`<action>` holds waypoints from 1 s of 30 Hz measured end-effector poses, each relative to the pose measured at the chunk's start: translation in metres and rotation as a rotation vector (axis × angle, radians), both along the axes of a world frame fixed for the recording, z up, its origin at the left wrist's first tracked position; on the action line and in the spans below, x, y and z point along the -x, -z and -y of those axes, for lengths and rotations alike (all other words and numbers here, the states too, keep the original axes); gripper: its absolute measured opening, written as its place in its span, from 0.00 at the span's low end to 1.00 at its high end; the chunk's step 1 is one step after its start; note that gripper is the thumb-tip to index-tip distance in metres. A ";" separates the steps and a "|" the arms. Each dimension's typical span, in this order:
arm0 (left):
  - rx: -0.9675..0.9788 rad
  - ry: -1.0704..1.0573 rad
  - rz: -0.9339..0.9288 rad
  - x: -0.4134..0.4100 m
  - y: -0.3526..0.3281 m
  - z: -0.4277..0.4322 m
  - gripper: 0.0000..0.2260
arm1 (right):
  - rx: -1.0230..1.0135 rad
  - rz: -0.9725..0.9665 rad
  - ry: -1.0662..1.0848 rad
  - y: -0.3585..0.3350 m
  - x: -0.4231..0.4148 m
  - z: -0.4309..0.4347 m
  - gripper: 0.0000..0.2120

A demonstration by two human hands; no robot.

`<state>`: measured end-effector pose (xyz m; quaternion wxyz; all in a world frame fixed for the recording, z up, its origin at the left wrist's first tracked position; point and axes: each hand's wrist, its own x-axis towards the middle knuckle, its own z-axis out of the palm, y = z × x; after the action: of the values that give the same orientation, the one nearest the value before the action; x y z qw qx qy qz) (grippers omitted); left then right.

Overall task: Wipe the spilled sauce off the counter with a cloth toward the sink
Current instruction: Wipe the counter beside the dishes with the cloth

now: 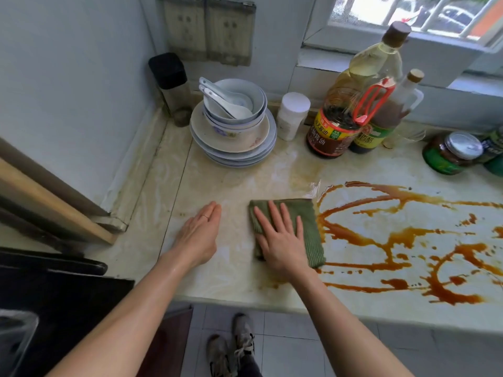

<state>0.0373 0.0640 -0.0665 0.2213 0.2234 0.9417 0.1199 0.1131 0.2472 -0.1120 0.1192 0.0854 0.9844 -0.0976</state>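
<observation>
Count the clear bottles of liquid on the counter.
3: tall oil bottle by the window, soy sauce bottle before it, vinegar bottle at its right. More may be hidden.

Folded green cloth (309, 216) lies flat on the counter (236, 180), right edge touching brown sauce (396, 283) (thin looping streaks).

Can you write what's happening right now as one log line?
right hand: pressing green cloth | left hand: resting on counter | sauce: spilled right of cloth

Both arms are reaching forward — left hand (200, 235) lying flat, right hand (281, 240) pressing down, fingers (273, 216) spread.
</observation>
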 end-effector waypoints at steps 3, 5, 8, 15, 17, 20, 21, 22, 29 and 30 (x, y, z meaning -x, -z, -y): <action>0.004 0.004 0.003 -0.005 0.003 -0.001 0.35 | 0.063 0.025 0.118 -0.005 0.000 0.020 0.29; 0.023 0.007 0.012 -0.008 0.004 -0.004 0.34 | 0.085 -0.056 0.026 0.000 -0.017 0.047 0.31; 0.043 0.015 0.010 -0.008 0.003 -0.005 0.34 | 0.076 -0.135 -0.140 0.010 -0.048 0.047 0.30; 0.067 0.015 0.026 -0.012 0.003 -0.004 0.37 | 0.116 -0.063 0.116 0.001 -0.042 0.003 0.32; 0.082 0.010 0.037 -0.012 0.006 -0.006 0.37 | 0.206 -0.053 0.148 -0.004 -0.040 0.028 0.33; 0.108 0.029 0.043 -0.010 0.009 -0.008 0.36 | 0.211 -0.080 0.016 0.000 -0.056 0.066 0.30; 0.111 0.032 0.043 -0.009 0.010 -0.007 0.36 | 0.162 -0.110 -0.049 0.003 -0.065 0.071 0.29; 0.110 0.030 0.043 -0.008 0.010 -0.006 0.36 | 0.102 -0.147 -0.118 0.006 -0.072 0.067 0.28; 0.099 0.035 0.057 -0.009 0.004 -0.004 0.36 | -0.119 -0.190 0.027 0.018 -0.094 -0.029 0.27; 0.107 0.036 0.057 -0.009 0.005 -0.005 0.36 | -0.121 -0.177 0.079 0.019 -0.093 -0.027 0.27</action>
<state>0.0467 0.0688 -0.0716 0.2619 0.2245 0.9359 0.0718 0.2059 0.2738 -0.1306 0.0226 0.1221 0.9910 -0.0498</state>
